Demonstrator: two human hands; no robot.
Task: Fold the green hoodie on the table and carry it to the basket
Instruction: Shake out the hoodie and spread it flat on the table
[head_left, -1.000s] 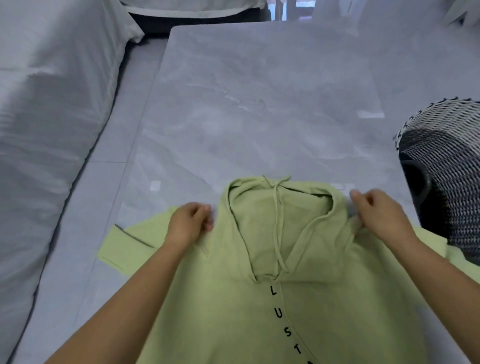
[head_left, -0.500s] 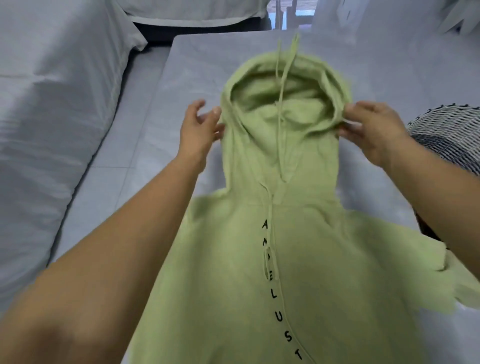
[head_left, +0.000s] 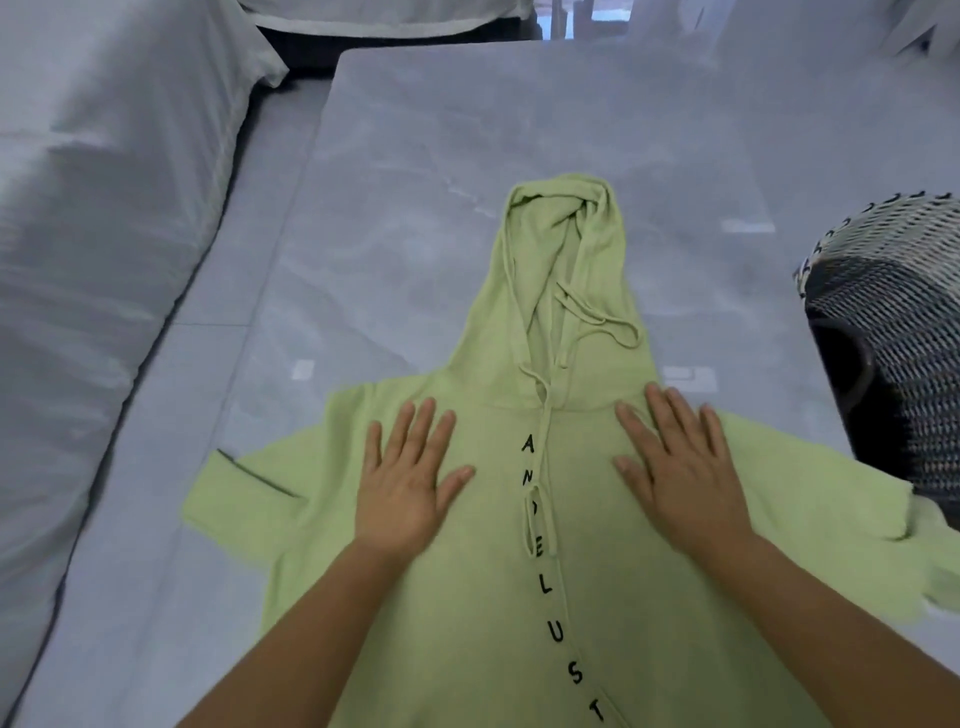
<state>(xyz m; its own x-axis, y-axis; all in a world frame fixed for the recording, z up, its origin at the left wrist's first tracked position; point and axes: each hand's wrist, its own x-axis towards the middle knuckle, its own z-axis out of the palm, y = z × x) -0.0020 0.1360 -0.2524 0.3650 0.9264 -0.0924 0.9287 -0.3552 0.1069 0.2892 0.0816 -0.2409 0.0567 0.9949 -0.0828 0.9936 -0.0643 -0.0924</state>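
Your left hand (head_left: 402, 486) and right hand (head_left: 680, 473) press flat, fingers spread, on the light-green fabric hoodie (head_left: 467, 649); smooth outward from both palms in 1 even sweep

Hoodie (head_left: 488, 623) hem cut by bottom edge; basket (head_left: 893, 312) cut by right edge.

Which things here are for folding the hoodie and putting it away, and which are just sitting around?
For the job:
green hoodie, spread on the table
left hand and right hand, flat on its chest
woven basket, at the right

Just around:
white-draped furniture, on the left
tiled floor
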